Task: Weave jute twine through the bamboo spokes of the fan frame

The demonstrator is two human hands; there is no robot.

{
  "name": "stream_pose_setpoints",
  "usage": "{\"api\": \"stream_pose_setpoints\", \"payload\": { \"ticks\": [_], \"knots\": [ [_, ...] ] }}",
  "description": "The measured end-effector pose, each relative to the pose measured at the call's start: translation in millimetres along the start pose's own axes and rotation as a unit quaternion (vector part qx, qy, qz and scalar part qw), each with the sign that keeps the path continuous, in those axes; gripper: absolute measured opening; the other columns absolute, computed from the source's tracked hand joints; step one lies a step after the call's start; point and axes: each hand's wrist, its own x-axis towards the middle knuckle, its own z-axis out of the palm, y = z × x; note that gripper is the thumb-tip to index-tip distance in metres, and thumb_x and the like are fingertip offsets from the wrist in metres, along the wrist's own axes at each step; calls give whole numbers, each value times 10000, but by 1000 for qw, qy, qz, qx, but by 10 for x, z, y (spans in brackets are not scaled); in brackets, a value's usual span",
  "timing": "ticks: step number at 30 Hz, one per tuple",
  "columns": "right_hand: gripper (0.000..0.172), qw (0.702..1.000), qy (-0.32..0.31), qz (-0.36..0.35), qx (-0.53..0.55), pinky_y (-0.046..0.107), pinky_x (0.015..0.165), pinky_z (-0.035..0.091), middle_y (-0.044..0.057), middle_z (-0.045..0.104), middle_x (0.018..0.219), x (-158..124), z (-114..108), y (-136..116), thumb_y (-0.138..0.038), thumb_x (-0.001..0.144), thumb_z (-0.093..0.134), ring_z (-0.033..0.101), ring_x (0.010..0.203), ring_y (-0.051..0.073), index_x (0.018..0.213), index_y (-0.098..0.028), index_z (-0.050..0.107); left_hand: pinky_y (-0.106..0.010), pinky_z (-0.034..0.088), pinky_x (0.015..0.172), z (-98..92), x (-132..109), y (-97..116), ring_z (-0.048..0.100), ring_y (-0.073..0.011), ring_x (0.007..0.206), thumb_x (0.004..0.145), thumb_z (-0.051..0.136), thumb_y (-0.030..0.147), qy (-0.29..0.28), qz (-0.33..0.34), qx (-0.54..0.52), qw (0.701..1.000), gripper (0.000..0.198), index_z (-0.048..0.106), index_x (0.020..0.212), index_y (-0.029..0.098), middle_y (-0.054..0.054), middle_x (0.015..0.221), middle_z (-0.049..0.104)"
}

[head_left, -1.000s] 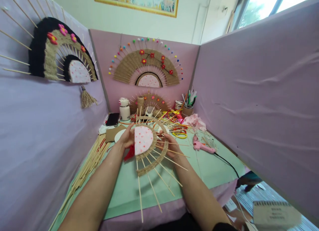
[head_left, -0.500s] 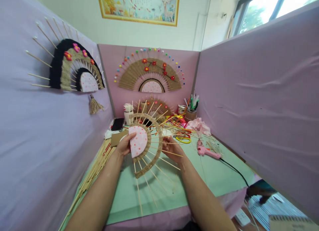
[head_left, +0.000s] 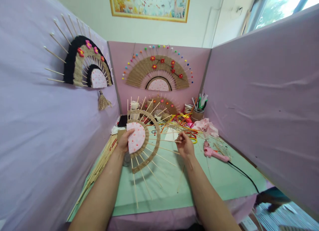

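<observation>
My left hand [head_left: 124,142] grips the straight edge of a half-round woven fan frame [head_left: 157,138], thumb on its pale pink dotted centre panel [head_left: 136,137]. The frame stands tilted above the table, its curved side to the right. Thin wooden sticks fan out from it through two bands of brown twine, with gaps between. My right hand [head_left: 185,145] is right of the frame, by the tips of the sticks, its fingers curled together. What they pinch, if anything, is too small to make out.
A pink glue gun [head_left: 215,154] with a black cord lies at right. Yellow-handled scissors [head_left: 193,138], coloured strands and crumpled pink cloth [head_left: 206,126] lie behind. Long sticks [head_left: 99,169] lie along the left edge. Finished fans [head_left: 159,71] hang on the partitions.
My right hand has moved right, away from the outer twine band to beyond the stick tips. My left hand still holds the fan frame. The whole view has shifted slightly.
</observation>
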Motion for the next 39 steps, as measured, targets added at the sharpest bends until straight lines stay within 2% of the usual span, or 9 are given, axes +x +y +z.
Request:
{"api": "stream_pose_setpoints", "payload": {
  "ticks": [4, 10, 17, 26, 30, 32, 35, 37, 39],
  "knots": [
    [168, 1000, 14, -16, -1, 222, 478, 350, -87, 399, 516, 10, -27, -15, -324, 742, 658, 333, 424, 50, 726, -182, 570, -284, 568, 544, -34, 23, 19, 686, -205, 566, 730, 619, 136, -10, 23, 28, 999, 203, 648, 922, 77, -93, 706, 727],
    [154, 999, 30, 10, 33, 216, 490, 355, -88, 404, 515, -4, -9, -46, -305, 726, 668, 338, 430, 47, 724, -179, 581, -271, 549, 491, -24, 0, 51, 665, -189, 523, 732, 607, 115, -14, 48, 58, 997, 130, 630, 855, 82, -81, 675, 716],
    [159, 1000, 1, -16, 8, 232, 516, 375, -78, 398, 532, -35, 34, -58, -309, 722, 662, 341, 445, 57, 686, -190, 564, -256, 528, 453, 12, -20, 76, 626, -170, 445, 722, 593, 91, 4, 54, 67, 996, 96, 626, 812, 91, -59, 603, 692],
    [174, 999, -20, -25, -43, 220, 476, 352, -63, 423, 531, -14, 40, 2, -313, 701, 686, 363, 454, 58, 668, -181, 578, -287, 571, 556, -11, 21, 71, 679, -197, 550, 729, 598, 124, 26, 29, 18, 999, 276, 638, 1000, 89, -74, 692, 724],
    [179, 995, -7, -58, -79, 221, 470, 318, -47, 486, 561, -12, 31, 64, -330, 673, 710, 368, 477, 63, 655, -186, 606, -294, 583, 588, 18, 29, 44, 695, -205, 602, 740, 588, 130, 20, 42, 7, 999, 254, 646, 983, 86, -81, 733, 734],
    [157, 987, -23, -69, -143, 226, 485, 308, -44, 487, 550, -41, 35, 94, -337, 685, 701, 375, 495, 71, 688, -187, 653, -284, 585, 609, 41, 26, 29, 699, -198, 623, 757, 574, 127, 18, 63, -5, 998, 201, 653, 940, 92, -80, 752, 739],
    [151, 960, -100, -45, -259, 238, 514, 312, -43, 475, 517, -123, 69, 104, -333, 707, 688, 386, 507, 86, 722, -183, 701, -287, 587, 660, 67, 23, 9, 707, -195, 677, 783, 560, 129, 22, 91, -24, 995, 186, 652, 943, 99, -84, 800, 745],
    [159, 942, -145, -23, -301, 246, 533, 331, -33, 509, 533, -178, 105, 89, -342, 715, 686, 410, 523, 97, 728, -186, 713, -308, 586, 702, 74, 22, 3, 709, -202, 710, 787, 567, 137, 27, 91, -32, 995, 225, 647, 994, 100, -90, 824, 745],
    [173, 935, -162, -14, -314, 254, 564, 363, -18, 561, 575, -209, 131, 77, -356, 723, 683, 458, 560, 114, 761, -192, 724, -326, 580, 740, 78, 19, 7, 710, -210, 743, 784, 581, 148, 31, 81, -40, 995, 274, 641, 1049, 107, -90, 837, 745]
  ]
}}
